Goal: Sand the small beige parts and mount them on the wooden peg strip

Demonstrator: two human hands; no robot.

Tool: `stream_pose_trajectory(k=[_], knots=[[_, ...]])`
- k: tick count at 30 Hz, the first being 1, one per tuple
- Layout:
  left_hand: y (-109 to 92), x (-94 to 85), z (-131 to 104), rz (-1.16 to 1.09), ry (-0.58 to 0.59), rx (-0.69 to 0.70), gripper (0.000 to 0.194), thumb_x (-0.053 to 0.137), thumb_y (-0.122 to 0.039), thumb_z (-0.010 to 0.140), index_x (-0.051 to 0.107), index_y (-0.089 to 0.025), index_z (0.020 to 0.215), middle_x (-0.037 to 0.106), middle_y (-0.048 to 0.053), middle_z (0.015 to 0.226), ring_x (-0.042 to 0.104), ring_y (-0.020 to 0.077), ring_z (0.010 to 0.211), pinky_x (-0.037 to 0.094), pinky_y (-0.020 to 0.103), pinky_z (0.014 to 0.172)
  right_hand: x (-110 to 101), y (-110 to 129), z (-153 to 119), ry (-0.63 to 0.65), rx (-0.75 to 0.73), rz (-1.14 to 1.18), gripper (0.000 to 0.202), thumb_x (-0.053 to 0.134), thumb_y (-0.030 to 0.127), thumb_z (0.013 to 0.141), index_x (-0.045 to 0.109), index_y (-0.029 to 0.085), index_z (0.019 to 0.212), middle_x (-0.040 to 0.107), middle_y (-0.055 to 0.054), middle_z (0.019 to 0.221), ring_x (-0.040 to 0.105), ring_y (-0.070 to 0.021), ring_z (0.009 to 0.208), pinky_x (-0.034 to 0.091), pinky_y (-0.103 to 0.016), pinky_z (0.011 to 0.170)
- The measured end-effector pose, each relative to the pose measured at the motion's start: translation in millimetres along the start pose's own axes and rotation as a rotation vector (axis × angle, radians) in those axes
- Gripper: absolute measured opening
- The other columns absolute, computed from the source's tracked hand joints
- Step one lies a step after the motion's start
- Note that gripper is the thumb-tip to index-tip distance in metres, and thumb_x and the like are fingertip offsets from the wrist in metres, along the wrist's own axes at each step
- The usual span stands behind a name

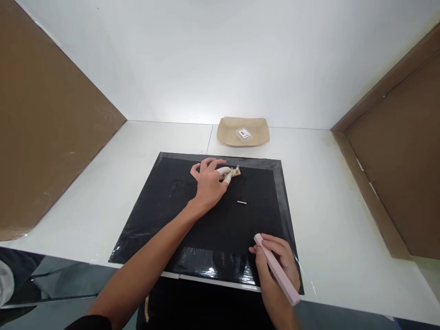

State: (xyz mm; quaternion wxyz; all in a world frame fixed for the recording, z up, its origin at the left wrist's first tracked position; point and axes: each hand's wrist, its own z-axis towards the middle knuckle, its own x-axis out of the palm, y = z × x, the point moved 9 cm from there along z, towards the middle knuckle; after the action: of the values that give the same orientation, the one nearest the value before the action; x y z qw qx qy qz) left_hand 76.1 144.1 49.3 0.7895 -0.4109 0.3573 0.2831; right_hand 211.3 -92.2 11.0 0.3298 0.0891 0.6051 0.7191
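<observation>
At the far side of the black mat, my left hand (209, 181) has its thumb and index finger, both in white finger covers, closed at a small tan strip (236, 173). Short clear upright pieces stand on that strip, and my fingers partly hide it. Whether they pinch the strip itself or a piece on it I cannot tell. My right hand (280, 263) is wrapped round a long pale pink bar (280, 272) near the mat's front right corner. Between the hands, a short thin metal rod (241, 202) lies on the mat.
The black mat (206, 229) lies on a white table (330, 206). Behind it stands a brown cardboard tray (225, 133) with a small clear labelled case (244, 134) in it. Brown panels (51, 123) rise at both sides, and a white wall closes the back.
</observation>
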Motion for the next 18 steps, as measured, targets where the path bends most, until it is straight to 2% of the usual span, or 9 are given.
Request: stream_pose_trajectory(k=[6,15,17,18], knots=[[1,9.5,4,0.026,0.040,0.007,0.016,0.068,-0.020,0.089,0.080,-0.029,0.091,0.075,0.004,0.125,0.051,0.0359,0.131,0.021,0.069,0.111,6,13,-2,0.033,-0.121,-0.094,0.018,0.062,0.013,0.096,0.065,0.023,0.110,0.063,-0.008,0.114,0.076,-0.0164,0.087,0.069,-0.029,0.074],[3,15.1,8,0.079,0.107,0.030,0.012,0.070,-0.025,0.092,0.081,-0.026,0.087,0.075,0.007,0.124,0.050,0.0369,0.131,0.022,0.071,0.111,8,13,-2,0.046,-0.139,-0.141,0.015,0.062,0.017,0.097,0.065,0.023,0.110,0.064,-0.009,0.113,0.075,-0.0173,0.089,0.068,-0.029,0.074],[2,13.5,8,0.078,0.110,0.027,0.006,0.075,-0.028,0.090,0.079,-0.025,0.091,0.074,0.008,0.125,0.050,0.0381,0.132,0.023,0.069,0.111,9,13,-1,0.047,-0.145,-0.141,0.015,0.062,0.017,0.097,0.065,0.022,0.110,0.064,-0.009,0.113,0.075,-0.0174,0.089,0.068,-0.029,0.074],[0,11.9,9,0.074,0.115,0.028,0.010,0.077,-0.031,0.088,0.078,-0.024,0.096,0.073,0.008,0.128,0.049,0.0387,0.133,0.023,0.068,0.111,10,13,0,0.049,-0.146,-0.142,0.014,0.061,0.016,0.097,0.065,0.022,0.109,0.064,-0.008,0.112,0.076,-0.0170,0.088,0.068,-0.029,0.073]])
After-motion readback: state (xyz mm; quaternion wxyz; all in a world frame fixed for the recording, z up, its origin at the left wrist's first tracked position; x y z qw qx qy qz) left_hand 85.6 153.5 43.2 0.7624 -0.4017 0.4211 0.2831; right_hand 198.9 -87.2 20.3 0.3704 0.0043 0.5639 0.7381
